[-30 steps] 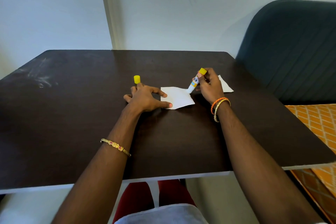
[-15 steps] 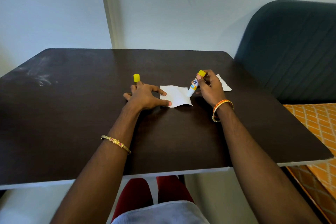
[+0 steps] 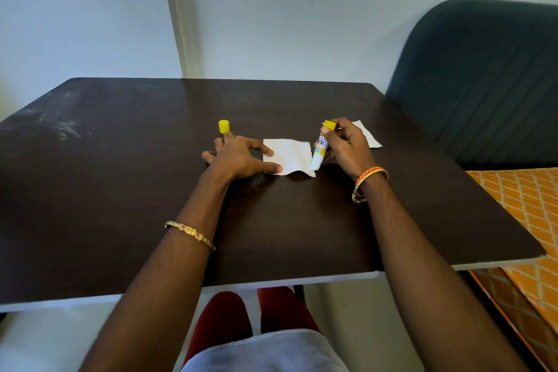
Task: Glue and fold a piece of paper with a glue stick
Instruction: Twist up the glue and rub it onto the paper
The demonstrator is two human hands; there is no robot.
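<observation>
- Compared with half a second earlier, the glue stick (image 3: pixel 320 149) stands more upright, and its lower tip has travelled toward the near right corner of the paper (image 3: pixel 290 156); a second ago it leaned further over and touched the sheet nearer its far right edge.
- Right hand (image 3: pixel 347 146): fingers closed around the upper part of the glue stick, the yellow end at the top just beside the fingertips, the white end pointing down onto the right edge of the paper.
- Left hand (image 3: pixel 238 157): spread flat, palm down, with thumb and forefinger pressing on the left edge of the paper; it grasps nothing.
- Paper: a small white sheet lying on the dark table (image 3: pixel 120 190) between the two hands, its near edge slightly wavy.
- Yellow cap (image 3: pixel 224 126): standing upright on the table just beyond the left hand's fingers, apart from the paper.
- Second white sheet (image 3: pixel 367 134): lying flat on the table beyond the right hand and partly hidden by it.
- Bangles: a gold one (image 3: pixel 190 234) on the left forearm, orange and gold ones (image 3: pixel 370 183) at the right wrist.
- Dark upholstered seat (image 3: pixel 483 75): beside the table's right edge.
</observation>
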